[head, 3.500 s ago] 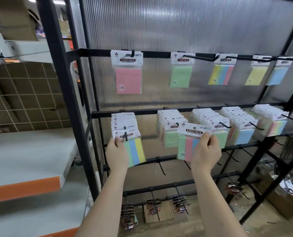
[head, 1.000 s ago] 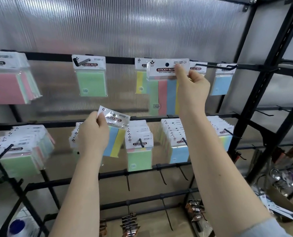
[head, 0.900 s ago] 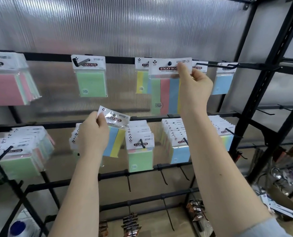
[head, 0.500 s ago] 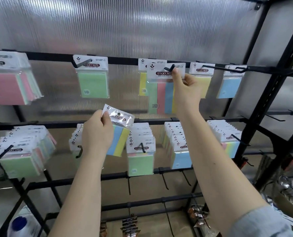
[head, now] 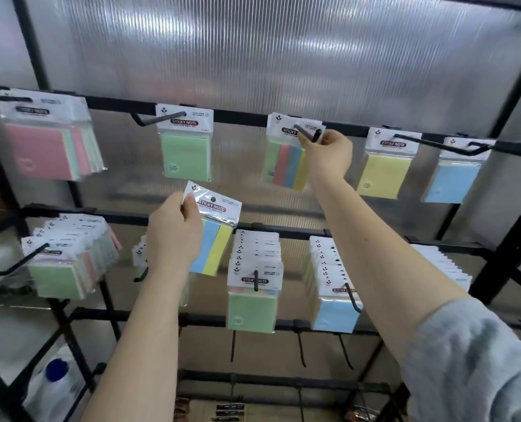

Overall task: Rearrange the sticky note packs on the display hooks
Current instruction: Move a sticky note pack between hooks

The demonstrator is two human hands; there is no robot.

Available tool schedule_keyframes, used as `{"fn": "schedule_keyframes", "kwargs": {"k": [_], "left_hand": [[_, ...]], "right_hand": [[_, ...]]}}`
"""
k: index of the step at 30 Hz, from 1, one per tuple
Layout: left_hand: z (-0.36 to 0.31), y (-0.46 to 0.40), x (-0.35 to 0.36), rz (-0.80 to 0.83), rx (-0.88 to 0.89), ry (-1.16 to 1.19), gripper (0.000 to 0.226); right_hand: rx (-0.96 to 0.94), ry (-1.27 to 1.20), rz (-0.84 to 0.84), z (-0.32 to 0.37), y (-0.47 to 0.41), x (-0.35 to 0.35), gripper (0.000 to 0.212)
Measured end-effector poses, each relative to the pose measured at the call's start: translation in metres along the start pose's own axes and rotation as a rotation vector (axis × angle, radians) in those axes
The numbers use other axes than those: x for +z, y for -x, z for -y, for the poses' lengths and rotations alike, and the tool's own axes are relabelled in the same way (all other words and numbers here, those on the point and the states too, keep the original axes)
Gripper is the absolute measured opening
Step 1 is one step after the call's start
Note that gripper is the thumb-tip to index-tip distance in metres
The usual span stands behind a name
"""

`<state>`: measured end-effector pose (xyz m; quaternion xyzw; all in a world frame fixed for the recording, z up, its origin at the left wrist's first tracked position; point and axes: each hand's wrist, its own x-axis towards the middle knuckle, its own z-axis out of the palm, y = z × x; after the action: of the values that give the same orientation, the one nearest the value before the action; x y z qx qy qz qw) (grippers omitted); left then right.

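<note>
Black wire hook (head: 306, 134) at one o'clock carries the striped multicolour sticky-note pack (head: 286, 161) pinched by the right hand (head: 329, 153), while the left hand (head: 174, 233) grips a blue-yellow pack (head: 215, 236) centrally.

Green, pink, blue, yellow striped pack (head: 286, 166); blue-and-yellow pack (head: 215, 242); pink stack (head: 40, 150); black hooks (head: 158, 118); ribbed translucent panel (head: 283, 56).
</note>
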<state>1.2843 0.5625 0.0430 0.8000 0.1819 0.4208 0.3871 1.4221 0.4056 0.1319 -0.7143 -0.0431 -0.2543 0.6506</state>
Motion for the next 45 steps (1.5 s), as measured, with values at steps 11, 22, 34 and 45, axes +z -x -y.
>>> {"fn": "schedule_keyframes", "kwargs": {"k": [11,22,34,45], "left_hand": [[-0.002,0.001,0.005,0.013,-0.057,0.024,0.038],[-0.006,0.001,0.004,0.094,-0.044,0.126,0.04],[-0.044,0.009,-0.001,0.195,-0.005,0.436,0.031],[-0.101,0.014,-0.004,0.124,0.164,0.585,0.036]], "right_hand": [[-0.007,-0.028,-0.057,-0.012,-0.012,0.007,0.031],[-0.046,0.03,-0.12,-0.031,0.008,-0.019,0.012],[-0.047,0.476,0.185,-0.085,0.062,-0.087,0.019],[0.059,0.738,0.378,-0.116,0.099,-0.122,0.034]]}}
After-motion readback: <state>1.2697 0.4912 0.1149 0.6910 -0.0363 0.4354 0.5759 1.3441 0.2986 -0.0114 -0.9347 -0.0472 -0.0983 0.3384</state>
